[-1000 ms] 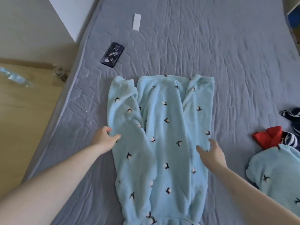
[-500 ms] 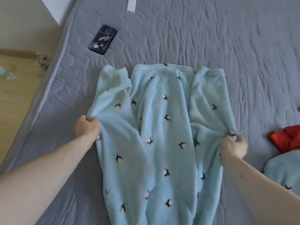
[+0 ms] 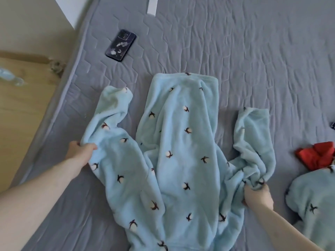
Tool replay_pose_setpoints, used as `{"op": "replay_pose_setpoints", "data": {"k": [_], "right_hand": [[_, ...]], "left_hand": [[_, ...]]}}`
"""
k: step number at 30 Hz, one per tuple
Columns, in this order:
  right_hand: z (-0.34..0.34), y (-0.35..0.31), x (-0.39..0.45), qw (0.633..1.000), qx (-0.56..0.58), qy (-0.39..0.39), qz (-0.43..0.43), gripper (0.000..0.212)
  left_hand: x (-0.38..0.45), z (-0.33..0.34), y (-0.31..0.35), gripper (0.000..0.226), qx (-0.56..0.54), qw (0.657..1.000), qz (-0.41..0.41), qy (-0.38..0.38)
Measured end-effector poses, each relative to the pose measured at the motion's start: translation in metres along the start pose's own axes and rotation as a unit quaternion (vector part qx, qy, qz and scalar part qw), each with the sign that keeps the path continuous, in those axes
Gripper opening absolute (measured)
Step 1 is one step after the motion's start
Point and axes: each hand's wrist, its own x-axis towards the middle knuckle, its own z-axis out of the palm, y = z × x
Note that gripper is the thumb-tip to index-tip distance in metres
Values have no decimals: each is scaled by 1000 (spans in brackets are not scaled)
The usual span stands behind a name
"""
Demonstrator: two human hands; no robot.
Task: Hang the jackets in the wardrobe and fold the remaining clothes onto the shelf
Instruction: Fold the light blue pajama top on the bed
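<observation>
Both hands grabbing the fleece top on the bed

Right hand (image 3: 258,195) and left hand (image 3: 81,153) each have fingers curled into a sleeve of the light blue top (image 3: 177,160), spread flat on the grey mattress (image 3: 253,60); phone (image 3: 121,45) lies further up.

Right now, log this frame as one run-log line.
stage: folding on mattress | left hand: grips left sleeve of light blue fleece top | right hand: grips right sleeve | phone: apart, beyond top
</observation>
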Motion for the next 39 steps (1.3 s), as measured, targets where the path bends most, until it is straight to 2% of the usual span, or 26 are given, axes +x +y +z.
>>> {"op": "replay_pose_setpoints", "data": {"k": [2,4,7,9,11,13,14,16,17,18,20,22,25,28,30,31,33,35,37,39], "right_hand": [[2,0,-2,999,34,-30,-4,46],[-2,-3,-6,994,108,24,-13,38],[-18,-21,-23,959,230,140,-89,14],[-27,-32,-33,950,247,135,-135,6],[-34,-37,-39,969,188,46,-151,15],[-40,-37,-41,978,101,-105,-151,28],[-43,-37,-41,972,64,-188,-128,29],[-49,-41,-44,943,15,-333,-21,36],[-52,-45,-44,928,1,-371,33,46],[-53,-51,-43,926,-4,-371,64,61],[-50,-62,-31,959,-4,-277,65,79],[-44,-73,-17,987,2,-157,36,77],[-30,-87,-4,991,40,-127,13,66],[-17,-89,0,974,161,-150,47,58],[-12,-92,-3,957,230,-166,55,38],[-12,-96,-4,952,266,-145,39,26],[-20,-110,-5,930,364,-32,-34,16],[-43,-127,-9,890,431,93,-115,23],[-63,-130,-1,894,395,143,-155,20],[-72,-117,12,935,275,135,-181,18]], "left_hand": [[-5,-2,10,44,-43,999,13,-22],[-10,-4,17,45,-83,995,6,-49],[-20,-2,31,29,-137,989,33,-51],[-27,-2,41,21,-166,984,45,-55],[-36,-4,52,23,-188,979,33,-77],[-42,-4,57,35,-175,980,33,-90],[-43,-4,57,42,-147,984,36,-89],[-48,-4,54,45,-45,994,38,-88],[-52,-4,53,46,21,994,29,-100],[-55,-4,51,50,79,989,19,-120],[-58,-2,48,63,147,973,-5,-176],[-59,2,45,66,151,966,-30,-208],[-55,12,38,64,140,969,-11,-205],[-48,19,28,31,104,981,59,-153],[-44,17,25,20,90,984,83,-127],[-43,15,26,18,81,986,89,-117],[-40,9,28,16,56,988,102,-106],[-35,4,33,16,24,987,119,-103],[-33,-1,39,19,-3,986,142,-93],[-35,-3,46,22,-22,984,167,-65]]}}
